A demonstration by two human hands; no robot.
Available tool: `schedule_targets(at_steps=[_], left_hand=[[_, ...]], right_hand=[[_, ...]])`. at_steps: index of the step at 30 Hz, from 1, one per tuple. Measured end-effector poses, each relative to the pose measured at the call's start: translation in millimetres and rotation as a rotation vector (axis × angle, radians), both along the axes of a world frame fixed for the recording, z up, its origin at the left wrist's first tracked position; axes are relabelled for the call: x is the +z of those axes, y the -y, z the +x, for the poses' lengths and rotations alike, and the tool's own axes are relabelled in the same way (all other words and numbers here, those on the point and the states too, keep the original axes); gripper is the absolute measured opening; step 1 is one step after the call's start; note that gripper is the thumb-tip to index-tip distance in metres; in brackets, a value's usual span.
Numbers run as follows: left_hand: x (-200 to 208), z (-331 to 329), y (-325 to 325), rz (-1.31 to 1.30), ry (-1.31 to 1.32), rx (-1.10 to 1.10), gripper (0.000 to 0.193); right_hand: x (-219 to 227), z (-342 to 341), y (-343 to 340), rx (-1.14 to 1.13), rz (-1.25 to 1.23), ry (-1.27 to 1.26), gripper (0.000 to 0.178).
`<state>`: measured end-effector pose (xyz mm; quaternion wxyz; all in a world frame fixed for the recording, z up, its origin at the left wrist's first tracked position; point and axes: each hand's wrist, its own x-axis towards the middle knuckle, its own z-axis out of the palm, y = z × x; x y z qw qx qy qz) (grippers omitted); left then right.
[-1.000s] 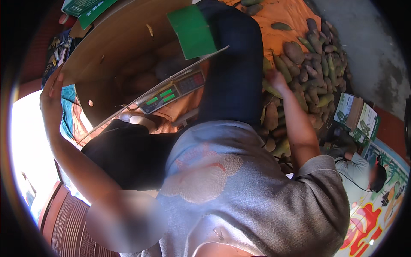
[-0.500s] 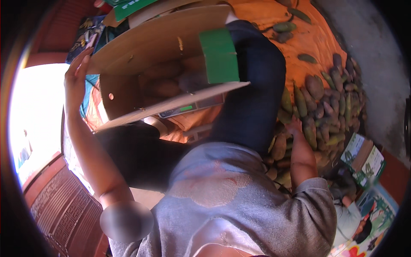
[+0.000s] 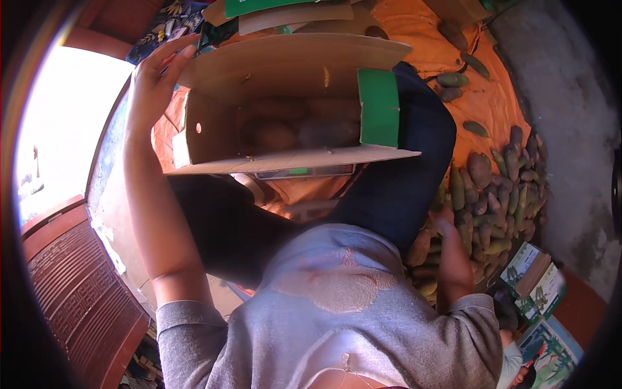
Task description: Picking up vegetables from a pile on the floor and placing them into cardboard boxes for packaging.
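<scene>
An open cardboard box (image 3: 272, 68) with a green end flap (image 3: 379, 107) sits between my legs. Several large brown tubers (image 3: 269, 133), long and rounded, lie in its shaded bottom. At the box's far left corner, my left hand (image 3: 162, 68) is closed on the edge of the raised far flap. My right hand (image 3: 443, 220) reaches down beside my right thigh to a pile of long brown and green tubers or fruits (image 3: 499, 201). Its fingers are blurred and partly lost among the pieces, so whether they hold one cannot be made out.
Under the box is a scale with a lit green display (image 3: 299, 171). An orange sheet (image 3: 414, 32) spreads beneath the pile, with loose pieces (image 3: 476, 65) farther back. More cardboard (image 3: 291, 16) stands behind the box. Carved red-brown wood (image 3: 84, 279) is at left, grey floor (image 3: 557, 129) at right.
The box has shifted right in view and its near flap has levelled out, with my left hand moving along. My right hand stays low at the pile, slightly lower in view.
</scene>
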<state>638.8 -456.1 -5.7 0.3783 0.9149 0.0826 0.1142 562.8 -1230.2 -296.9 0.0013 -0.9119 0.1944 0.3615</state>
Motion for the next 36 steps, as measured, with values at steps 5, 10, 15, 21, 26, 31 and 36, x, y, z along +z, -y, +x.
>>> schedule_targets(at_steps=[5,10,15,21,26,31,36], left_hand=[[-6.5,-9.3,-0.1,0.089,0.092,-0.057,0.028],[2.2,-14.6,4.1,0.152,0.037,-0.101,0.028],[6.8,-20.5,5.5,0.240,0.019,-0.140,0.030],[-5.5,-29.5,-4.3,0.309,0.043,-0.117,0.027],[-6.1,-25.6,0.2,0.288,0.033,-0.104,0.024],[-5.4,-25.8,-2.6,0.278,0.026,-0.121,0.023],[-9.0,-25.2,-6.3,0.331,0.106,-0.166,0.022]], right_hand=[[73.6,69.4,24.1,-0.356,0.468,0.470,0.058],[288.1,152.6,-95.6,0.057,0.680,0.664,0.058],[407.2,166.5,-285.0,0.539,0.779,0.633,0.055],[380.6,154.3,-470.3,1.301,0.807,0.233,0.048],[282.7,144.1,-549.4,1.350,0.603,-0.101,0.051],[224.9,161.9,-560.1,1.272,0.563,-0.214,0.050],[218.7,177.8,-526.2,1.212,0.467,-0.163,0.059]])
